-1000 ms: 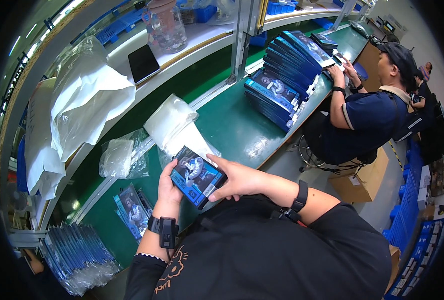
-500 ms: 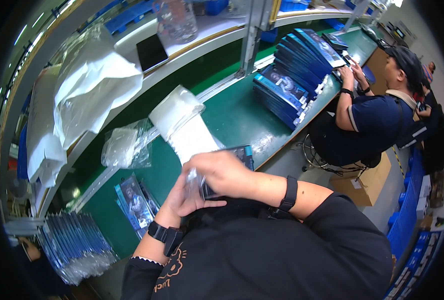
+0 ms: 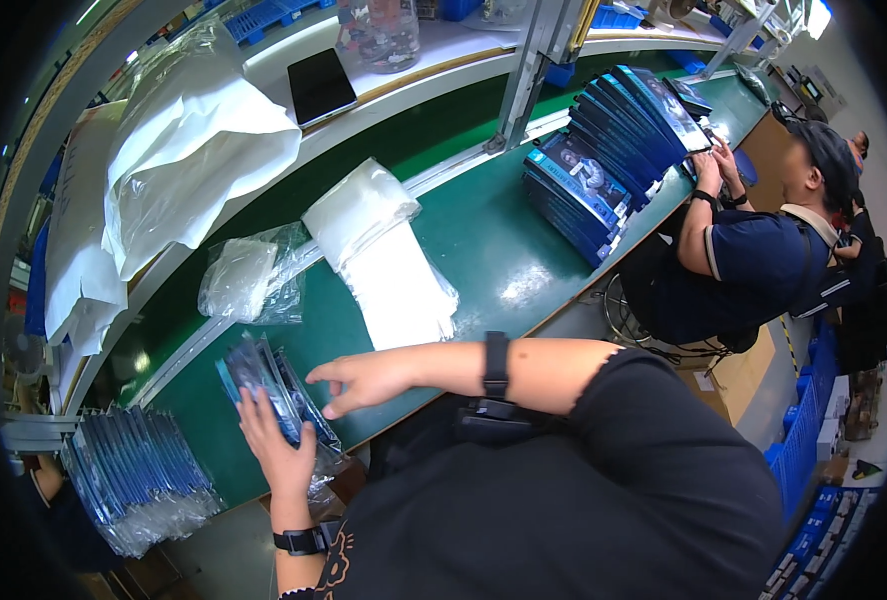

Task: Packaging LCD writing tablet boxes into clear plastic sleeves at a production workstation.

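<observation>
A dark blue box in a clear plastic bag (image 3: 254, 375) lies on a small pile of the same bagged boxes at the left of the green bench (image 3: 504, 250). My left hand (image 3: 276, 450) rests on its near end, fingers spread over the bag. My right hand (image 3: 364, 382) hovers just to the right of the pile with its fingers apart and holds nothing. Both wrists wear black bands.
A stack of flat clear bags (image 3: 389, 270) and a crumpled bag (image 3: 249, 280) lie beyond the pile. A row of bagged boxes (image 3: 134, 475) stands at lower left. Unbagged blue boxes (image 3: 604, 170) lean at the right beside a seated co-worker (image 3: 754, 260). White sheets (image 3: 184, 160) cover the shelf.
The box I held up in both hands has gone down and left onto the pile. My right hand has let go of it; the left stays on it.
</observation>
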A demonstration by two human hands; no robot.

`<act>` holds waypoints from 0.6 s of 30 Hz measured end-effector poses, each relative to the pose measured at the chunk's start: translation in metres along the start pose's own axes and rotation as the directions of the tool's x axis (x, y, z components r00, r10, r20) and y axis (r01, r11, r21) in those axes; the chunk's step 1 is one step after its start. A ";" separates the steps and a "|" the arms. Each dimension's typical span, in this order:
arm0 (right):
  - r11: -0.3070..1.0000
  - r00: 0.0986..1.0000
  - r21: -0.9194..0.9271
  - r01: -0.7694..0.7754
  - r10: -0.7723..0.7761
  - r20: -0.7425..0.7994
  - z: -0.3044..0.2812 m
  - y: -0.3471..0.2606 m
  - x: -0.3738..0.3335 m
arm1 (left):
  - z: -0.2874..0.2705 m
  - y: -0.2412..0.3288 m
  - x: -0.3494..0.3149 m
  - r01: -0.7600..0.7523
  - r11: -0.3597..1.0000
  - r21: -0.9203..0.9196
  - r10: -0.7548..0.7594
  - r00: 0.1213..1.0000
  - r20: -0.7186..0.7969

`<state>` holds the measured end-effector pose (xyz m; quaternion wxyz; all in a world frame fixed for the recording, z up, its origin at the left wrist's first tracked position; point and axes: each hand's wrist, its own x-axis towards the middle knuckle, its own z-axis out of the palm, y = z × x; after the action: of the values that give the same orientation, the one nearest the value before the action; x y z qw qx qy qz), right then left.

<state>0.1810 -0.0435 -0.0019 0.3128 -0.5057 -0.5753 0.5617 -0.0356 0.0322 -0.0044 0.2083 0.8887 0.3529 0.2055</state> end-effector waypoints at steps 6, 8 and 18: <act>0.976 0.970 -0.039 -0.216 0.210 -0.119 0.036 0.036 0.076 | -0.009 -0.038 -0.009 0.043 0.976 0.212 -0.050 0.998 0.030; 0.970 0.930 0.159 -0.183 0.223 -0.292 0.043 0.059 0.089 | -0.013 -0.042 0.009 0.067 0.986 0.152 -0.046 0.990 -0.133; 0.715 0.948 0.693 -0.091 0.275 -0.159 0.082 -0.001 0.104 | -0.002 -0.084 0.002 0.550 0.241 -0.799 -0.577 0.743 0.338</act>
<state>0.0744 0.0263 -0.0372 0.4874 -0.4786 -0.2334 0.6920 -0.0806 0.0896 -0.0453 0.6783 0.4666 0.4958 0.2762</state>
